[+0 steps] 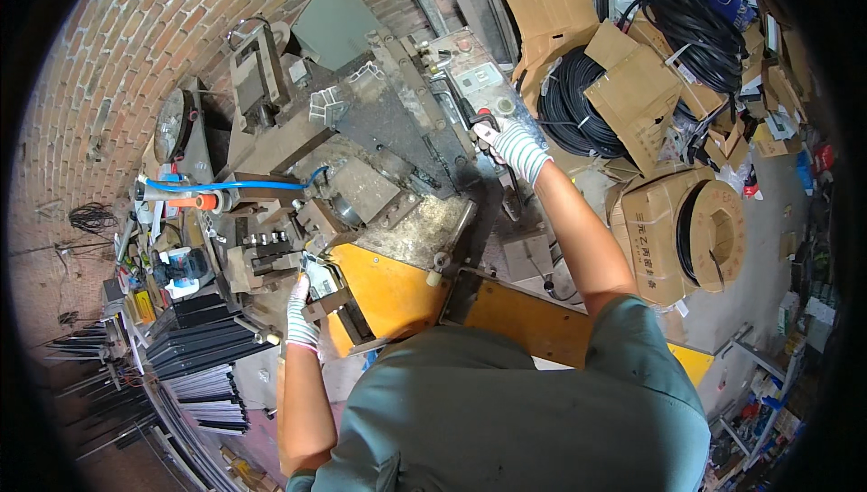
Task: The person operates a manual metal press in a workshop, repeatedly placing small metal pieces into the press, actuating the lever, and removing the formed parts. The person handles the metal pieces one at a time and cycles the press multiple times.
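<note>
In a white striped glove, my left hand [302,316] is closed on the end of a pale window-frame profile [320,281], which lies in the machine beside its yellow panel [388,289]. My right hand [515,149], gloved the same way, grips a black handle [481,120] near the machine's control panel [479,76]. Part of its fingers is hidden behind the glove's back. Between my hands, the grey machine bed [370,187] is littered with pale shavings [417,232]. Short cut profile pieces [327,108] rest on its far side.
A blue air hose [226,187] runs over the machine's left side, above an orange-handled tool [194,201]. Stacked dark profiles [194,338] lie at lower left. Cardboard boxes [646,99] with black coils [578,103] stand at right, and a brick wall [135,49] rises at far left.
</note>
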Demonstrator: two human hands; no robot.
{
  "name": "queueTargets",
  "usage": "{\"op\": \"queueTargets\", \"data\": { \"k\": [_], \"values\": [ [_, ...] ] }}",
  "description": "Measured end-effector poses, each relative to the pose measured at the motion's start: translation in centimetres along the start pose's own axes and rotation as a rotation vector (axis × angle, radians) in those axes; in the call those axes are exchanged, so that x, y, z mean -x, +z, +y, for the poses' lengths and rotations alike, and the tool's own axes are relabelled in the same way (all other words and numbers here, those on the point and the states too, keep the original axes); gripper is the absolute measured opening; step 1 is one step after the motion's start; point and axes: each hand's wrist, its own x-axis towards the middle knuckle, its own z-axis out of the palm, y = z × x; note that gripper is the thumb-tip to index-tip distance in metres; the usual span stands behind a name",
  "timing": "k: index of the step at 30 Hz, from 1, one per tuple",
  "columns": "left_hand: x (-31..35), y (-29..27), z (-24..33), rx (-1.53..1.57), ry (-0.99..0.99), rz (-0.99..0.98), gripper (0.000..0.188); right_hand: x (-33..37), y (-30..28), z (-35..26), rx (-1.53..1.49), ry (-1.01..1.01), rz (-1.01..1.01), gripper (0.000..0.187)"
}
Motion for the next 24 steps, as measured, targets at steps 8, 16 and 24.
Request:
{"op": "queueTargets", "data": {
  "k": [8, 16, 24],
  "values": [
    [0.7, 0.4, 0.1, -0.08, 0.061, -0.033, 0.04, 0.0, 0.2, -0.7, 0.257, 0.002, 0.063, 0.032],
    [0.2, 0.3, 0.1, -0.048, 0.041, 0.025, 0.035, 2.0, -2.0, 0.7, -0.052, -0.027, 0.109, 0.028],
    [0.3, 0.6, -0.1, -0.059, 0.084, -0.01, 0.036, 0.7, -2.0, 1.7, -0.148, 0.12, 0.009, 0.035]
  ]
}}
